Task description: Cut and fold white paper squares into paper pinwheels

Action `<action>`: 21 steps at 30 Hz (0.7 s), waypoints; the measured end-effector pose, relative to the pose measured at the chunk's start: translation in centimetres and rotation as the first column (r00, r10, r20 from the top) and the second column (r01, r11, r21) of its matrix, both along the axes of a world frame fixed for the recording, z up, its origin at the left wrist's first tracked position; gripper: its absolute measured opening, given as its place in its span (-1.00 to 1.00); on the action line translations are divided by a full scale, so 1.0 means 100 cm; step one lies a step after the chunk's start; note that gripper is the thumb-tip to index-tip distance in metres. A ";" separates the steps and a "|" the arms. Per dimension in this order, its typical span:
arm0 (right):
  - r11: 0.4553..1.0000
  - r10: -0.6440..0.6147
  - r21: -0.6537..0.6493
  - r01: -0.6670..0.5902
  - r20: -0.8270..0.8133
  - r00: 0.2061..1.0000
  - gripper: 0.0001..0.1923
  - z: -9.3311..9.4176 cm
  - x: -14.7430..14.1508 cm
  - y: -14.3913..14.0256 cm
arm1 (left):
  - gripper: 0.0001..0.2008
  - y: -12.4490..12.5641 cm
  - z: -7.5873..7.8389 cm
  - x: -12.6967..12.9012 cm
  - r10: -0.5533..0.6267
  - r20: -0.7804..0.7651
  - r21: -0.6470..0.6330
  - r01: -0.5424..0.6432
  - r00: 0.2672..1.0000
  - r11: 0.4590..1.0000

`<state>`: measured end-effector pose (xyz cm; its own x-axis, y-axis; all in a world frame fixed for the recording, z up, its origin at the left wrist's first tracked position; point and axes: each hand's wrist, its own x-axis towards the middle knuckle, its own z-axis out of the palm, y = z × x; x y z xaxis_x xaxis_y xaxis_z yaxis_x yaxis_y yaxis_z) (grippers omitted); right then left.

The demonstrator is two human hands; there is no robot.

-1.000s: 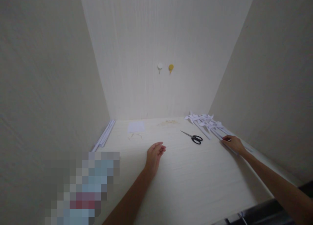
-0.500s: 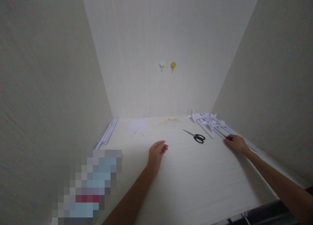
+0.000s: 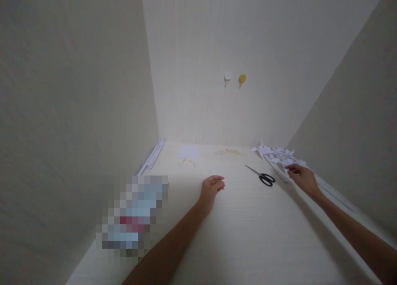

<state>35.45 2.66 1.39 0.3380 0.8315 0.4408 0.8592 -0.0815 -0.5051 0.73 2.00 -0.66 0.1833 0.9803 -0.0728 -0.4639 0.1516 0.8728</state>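
My left hand (image 3: 212, 192) hovers over the middle of the white table with loosely bent fingers and holds nothing. To the right, my right hand (image 3: 302, 177) is just in front of a pile of white paper pinwheels (image 3: 276, 153) on rolled paper sticks. Its thumb and fingers are a little apart, with nothing visible between them. Black-handled scissors (image 3: 266, 179) lie on the table between my hands, nearer to the right one, their blades pointing to the back left.
White paper rolls (image 3: 151, 157) lie along the left wall. A square paper sheet (image 3: 189, 151) is at the back, with thin tan strands (image 3: 187, 161) before it and more strands (image 3: 231, 151) to its right. A pixelated object (image 3: 136, 212) lies front left. Two hooks (image 3: 242, 78) hang on the back wall.
My right hand has come away from the paper stick at the pile and risen slightly. My left hand keeps its pose. The view has swung to the left.
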 end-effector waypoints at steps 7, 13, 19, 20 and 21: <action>0.913 0.405 -0.005 -0.407 -0.079 0.911 -0.74 -0.005 -0.115 0.021 | -0.85 -0.001 -0.004 0.001 -0.002 -0.011 0.034 0.003 1.000 0.999; 0.813 0.579 0.068 -0.578 -0.188 0.793 -0.77 -0.003 -0.195 0.050 | -0.84 -0.001 -0.004 0.003 0.005 -0.015 0.046 -0.005 1.000 0.999; 0.798 0.598 0.130 -0.588 -0.288 0.748 -0.80 -0.009 -0.249 0.100 | -0.86 -0.001 -0.004 0.003 -0.004 -0.056 0.043 0.006 0.998 0.999; 0.801 0.594 0.142 -0.582 -0.311 0.742 -0.80 -0.012 -0.256 0.109 | -0.86 -0.001 -0.004 0.003 0.002 -0.051 0.037 0.000 0.999 0.999; 0.805 0.588 0.156 -0.572 -0.335 0.736 -0.80 -0.015 -0.262 0.118 | -0.87 -0.001 -0.005 0.003 0.003 -0.046 0.031 -0.002 0.999 1.000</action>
